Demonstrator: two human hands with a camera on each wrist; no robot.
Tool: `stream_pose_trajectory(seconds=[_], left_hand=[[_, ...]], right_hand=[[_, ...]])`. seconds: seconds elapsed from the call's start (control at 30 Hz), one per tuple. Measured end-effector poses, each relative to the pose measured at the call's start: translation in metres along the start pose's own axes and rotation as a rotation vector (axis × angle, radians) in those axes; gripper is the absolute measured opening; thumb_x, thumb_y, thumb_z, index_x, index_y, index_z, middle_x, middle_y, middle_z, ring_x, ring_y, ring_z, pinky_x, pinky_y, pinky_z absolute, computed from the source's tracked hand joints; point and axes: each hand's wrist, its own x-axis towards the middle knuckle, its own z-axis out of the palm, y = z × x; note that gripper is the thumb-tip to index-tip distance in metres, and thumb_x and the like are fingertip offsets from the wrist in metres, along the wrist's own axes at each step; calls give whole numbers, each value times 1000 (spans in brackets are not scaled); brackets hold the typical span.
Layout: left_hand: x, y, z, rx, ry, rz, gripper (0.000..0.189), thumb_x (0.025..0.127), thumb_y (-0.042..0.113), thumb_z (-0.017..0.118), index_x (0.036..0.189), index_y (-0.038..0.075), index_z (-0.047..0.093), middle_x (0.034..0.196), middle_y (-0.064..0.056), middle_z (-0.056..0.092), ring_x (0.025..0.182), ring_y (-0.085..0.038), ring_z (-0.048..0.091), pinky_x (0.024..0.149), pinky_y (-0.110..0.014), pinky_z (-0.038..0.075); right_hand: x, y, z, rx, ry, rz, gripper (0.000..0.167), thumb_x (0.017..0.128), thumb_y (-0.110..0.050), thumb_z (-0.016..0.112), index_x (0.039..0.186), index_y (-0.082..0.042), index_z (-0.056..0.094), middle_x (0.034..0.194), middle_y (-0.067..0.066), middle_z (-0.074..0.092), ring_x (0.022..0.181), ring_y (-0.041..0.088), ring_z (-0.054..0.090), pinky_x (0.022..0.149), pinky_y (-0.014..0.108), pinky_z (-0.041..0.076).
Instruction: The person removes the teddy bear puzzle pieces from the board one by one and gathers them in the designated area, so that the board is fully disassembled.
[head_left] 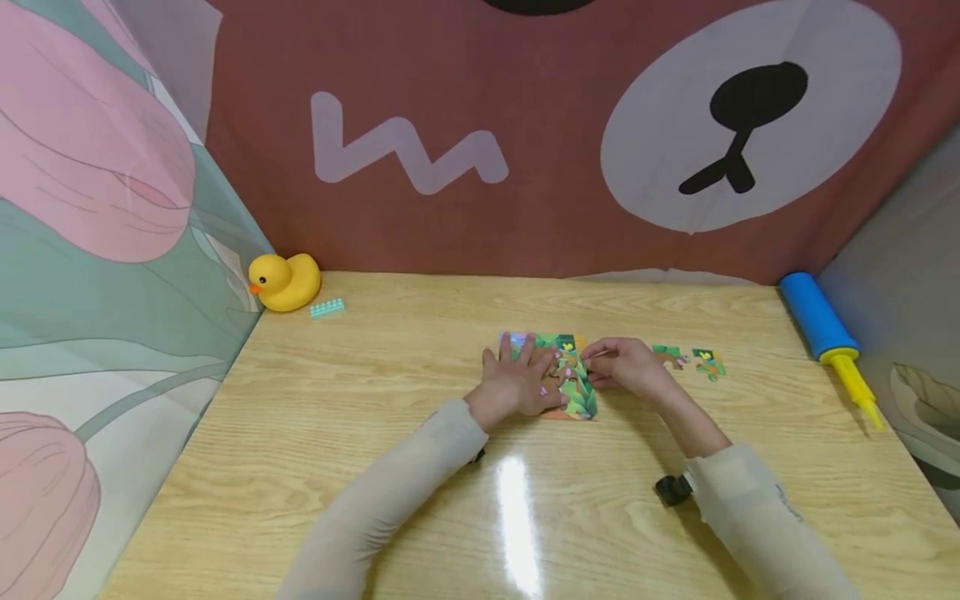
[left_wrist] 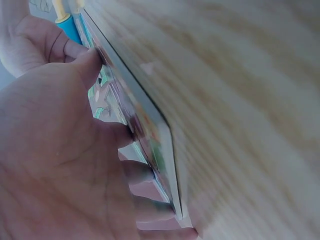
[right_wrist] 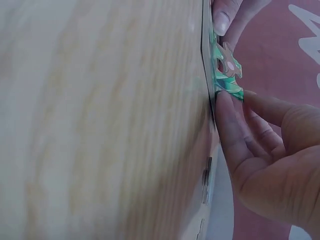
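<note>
A colourful jigsaw puzzle [head_left: 582, 402] with green leaves and brown figures lies flat on the table. My left hand [head_left: 517, 385] rests on it with fingers spread, covering much of the picture. In the left wrist view, the fingertips [left_wrist: 142, 171] press along the puzzle's face near its edge. At the right side of the puzzle my right hand [head_left: 626, 367] pinches a puzzle piece [right_wrist: 229, 70] between thumb and fingers. That piece, green with a brown and pink part, stands tilted up from the board in the right wrist view.
Two loose puzzle pieces, one brown and green [head_left: 670, 357] and one with a yellow figure [head_left: 707, 362], lie right of the right hand. A yellow rubber duck [head_left: 287, 282] and a mint toy brick [head_left: 327, 308] sit at back left. A blue and yellow pump toy [head_left: 821, 321] lies far right.
</note>
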Motion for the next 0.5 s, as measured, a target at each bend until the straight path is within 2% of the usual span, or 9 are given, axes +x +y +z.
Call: stream_pose_trajectory(seconds=[0.23, 0.5], left_hand=[[1, 0, -1, 2, 9, 0, 81, 94, 80, 30, 161, 46, -1, 173, 1, -8, 157, -46, -3, 122, -68, 17], [-1, 2, -2, 30, -4, -16, 83, 93, 82, 28, 161, 44, -2, 173, 1, -8, 157, -44, -3, 122, -66, 20]], right_hand=[[1, -1, 1, 12, 22, -5, 29, 103, -7, 55, 126, 9, 61, 115, 21, 67, 87, 14, 71, 79, 29, 62], [2, 2, 0, 44, 52, -6, 28, 103, -4, 54, 125, 11, 61, 103, 12, 71, 82, 10, 70, 78, 27, 62]])
